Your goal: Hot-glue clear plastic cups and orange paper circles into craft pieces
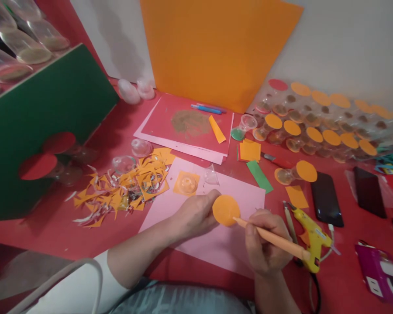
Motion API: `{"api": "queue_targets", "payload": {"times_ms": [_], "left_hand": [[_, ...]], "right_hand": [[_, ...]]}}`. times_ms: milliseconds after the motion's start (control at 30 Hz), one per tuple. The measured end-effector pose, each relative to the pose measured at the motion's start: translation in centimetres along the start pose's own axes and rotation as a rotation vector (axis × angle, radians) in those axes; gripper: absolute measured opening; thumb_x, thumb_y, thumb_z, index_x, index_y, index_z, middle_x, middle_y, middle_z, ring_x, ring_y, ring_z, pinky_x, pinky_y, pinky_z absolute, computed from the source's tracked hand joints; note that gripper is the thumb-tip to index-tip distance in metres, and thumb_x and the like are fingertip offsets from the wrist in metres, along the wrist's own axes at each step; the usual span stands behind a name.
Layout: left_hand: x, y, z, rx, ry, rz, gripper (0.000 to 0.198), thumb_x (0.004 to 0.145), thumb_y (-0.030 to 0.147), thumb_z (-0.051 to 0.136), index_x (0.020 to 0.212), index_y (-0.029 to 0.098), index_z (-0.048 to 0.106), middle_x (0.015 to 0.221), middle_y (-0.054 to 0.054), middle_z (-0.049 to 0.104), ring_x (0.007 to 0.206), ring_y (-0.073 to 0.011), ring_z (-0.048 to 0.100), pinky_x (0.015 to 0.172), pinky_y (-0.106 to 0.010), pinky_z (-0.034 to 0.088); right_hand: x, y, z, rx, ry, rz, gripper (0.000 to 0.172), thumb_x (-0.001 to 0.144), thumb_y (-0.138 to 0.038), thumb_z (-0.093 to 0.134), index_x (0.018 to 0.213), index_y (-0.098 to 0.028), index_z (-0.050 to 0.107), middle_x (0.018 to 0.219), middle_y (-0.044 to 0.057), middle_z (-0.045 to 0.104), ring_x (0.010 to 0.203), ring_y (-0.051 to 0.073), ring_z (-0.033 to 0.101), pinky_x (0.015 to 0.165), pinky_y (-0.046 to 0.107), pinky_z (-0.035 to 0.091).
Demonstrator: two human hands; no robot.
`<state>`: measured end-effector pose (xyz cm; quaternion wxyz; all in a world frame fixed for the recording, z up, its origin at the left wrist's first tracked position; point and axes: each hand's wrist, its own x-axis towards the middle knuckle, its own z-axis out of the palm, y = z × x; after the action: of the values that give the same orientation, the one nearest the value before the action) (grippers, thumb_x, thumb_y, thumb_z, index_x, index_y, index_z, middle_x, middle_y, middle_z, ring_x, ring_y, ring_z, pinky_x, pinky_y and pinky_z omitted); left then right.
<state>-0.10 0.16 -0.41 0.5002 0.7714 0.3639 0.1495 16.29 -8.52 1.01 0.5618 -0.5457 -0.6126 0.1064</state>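
Observation:
My left hand (196, 213) is closed at the edge of a round orange paper disc (225, 208); whatever lies beneath the disc is hidden. In my right hand (267, 244) is a pale orange pen-like stick (281, 243), gripped like a pencil, its tip touching the disc's lower right part. Under both hands lies a pink sheet (212, 248). Just beyond them, a clear plastic dome (187, 183) sits on an orange paper square (177, 186). Beside it stands a clear plastic cone (211, 175).
Orange paper scraps (118, 192) heap on the left before a green board (68, 104). At right are a yellow glue gun (314, 240), a phone (326, 198), a red-handled cutter (277, 160) and a purple stapler-like object (378, 274). Rows of disc-topped plastic hourglasses (314, 135) stand behind.

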Motion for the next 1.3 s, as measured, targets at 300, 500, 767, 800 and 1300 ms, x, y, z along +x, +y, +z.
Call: {"api": "queue_targets", "payload": {"times_ms": [300,500,767,800,1300], "left_hand": [[-0.02,-0.35,0.36,-0.009,0.020,0.009,0.020,0.086,0.039,0.060,0.091,0.024,0.048,0.069,0.003,0.061,0.056,-0.0155,0.059,0.053,-0.024,0.036],[-0.03,-0.27,0.32,-0.013,0.024,-0.004,0.022,0.086,0.041,0.062,0.091,0.023,0.048,0.067,0.004,0.061,0.053,-0.0137,0.056,0.051,-0.022,0.035],[-0.01,-0.34,0.42,-0.003,0.026,-0.001,0.022,0.086,0.039,0.064,0.093,0.023,0.051,0.068,0.004,0.062,0.055,-0.0144,0.058,0.052,-0.022,0.036],[0.00,-0.38,0.44,-0.001,0.025,-0.001,0.022,0.086,0.039,0.064,0.093,0.023,0.051,0.069,0.004,0.062,0.055,-0.0143,0.058,0.052,-0.022,0.036],[0.02,0.33,-0.01,-0.026,0.012,-0.034,0.024,0.086,0.043,0.062,0.088,0.023,0.048,0.069,0.003,0.062,0.057,-0.0157,0.058,0.054,-0.024,0.037]], "right_hand": [[0.69,-0.08,-0.20,-0.091,0.058,-0.026,0.011,0.089,-0.013,0.058,0.084,-0.023,0.055,0.063,-0.005,0.055,0.049,0.014,0.053,0.045,0.026,0.043],[0.55,-0.18,-0.04,-0.076,0.062,-0.027,0.010,0.090,-0.014,0.058,0.087,-0.023,0.056,0.065,-0.004,0.057,0.052,0.015,0.056,0.048,0.028,0.046],[-0.14,0.24,-0.18,-0.026,0.012,0.002,0.012,0.088,-0.011,0.059,0.085,-0.022,0.057,0.061,-0.005,0.055,0.050,0.014,0.055,0.047,0.027,0.044],[-0.14,0.26,-0.15,-0.025,0.006,0.003,0.012,0.088,-0.011,0.059,0.086,-0.022,0.057,0.063,-0.004,0.056,0.051,0.014,0.055,0.048,0.027,0.045],[0.47,-0.07,0.11,0.022,0.097,0.006,0.011,0.089,-0.012,0.059,0.083,-0.022,0.056,0.063,-0.005,0.053,0.051,0.013,0.052,0.049,0.027,0.044]]}}
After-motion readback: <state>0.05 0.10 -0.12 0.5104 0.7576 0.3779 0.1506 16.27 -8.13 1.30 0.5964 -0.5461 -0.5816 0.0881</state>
